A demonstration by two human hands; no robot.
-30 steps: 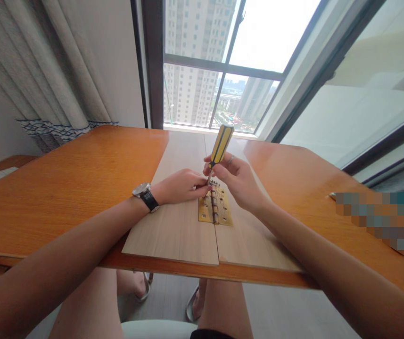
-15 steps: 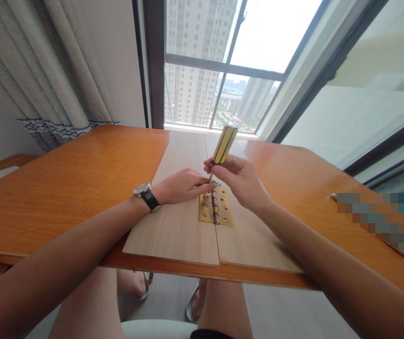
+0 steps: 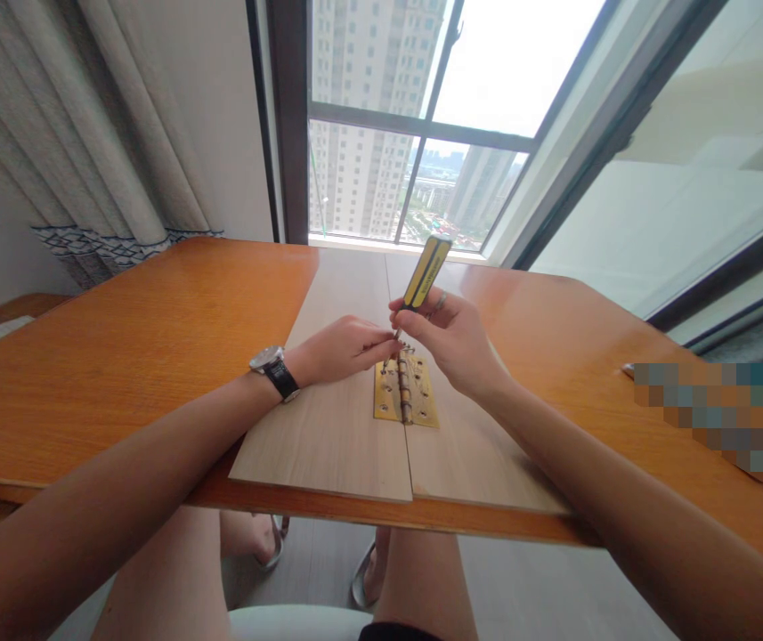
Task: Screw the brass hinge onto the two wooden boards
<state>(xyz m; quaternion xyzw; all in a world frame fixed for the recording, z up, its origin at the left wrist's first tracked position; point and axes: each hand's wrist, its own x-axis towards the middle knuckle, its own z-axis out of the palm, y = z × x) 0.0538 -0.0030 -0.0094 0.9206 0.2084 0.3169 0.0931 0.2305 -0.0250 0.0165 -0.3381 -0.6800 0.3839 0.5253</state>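
A yellow and black screwdriver (image 3: 426, 271) slants upward from the pinched fingers of my right hand (image 3: 456, 340). Its short visible shaft points down to the fingertips of my left hand (image 3: 353, 345). That hand rests on the left wooden board (image 3: 314, 427), thumb and fingers drawn together at the screwdriver's tip; what they hold, if anything, is hidden. Just below lies a brass hinge (image 3: 406, 392), its leaves across the seam between the left board and the right board (image 3: 481, 467). Several small screws (image 3: 408, 348) show at the hinge's far end.
Both boards lie on an orange-brown wooden table (image 3: 154, 356). A window (image 3: 421, 133) stands beyond the far edge, with a grey curtain (image 3: 133, 125) to its left. A pixelated patch (image 3: 742, 418) covers something at the table's right.
The screwdriver's handle has turned, so lettering now shows on its side. My left fingertips have shifted slightly, uncovering more of the hinge's upper left.
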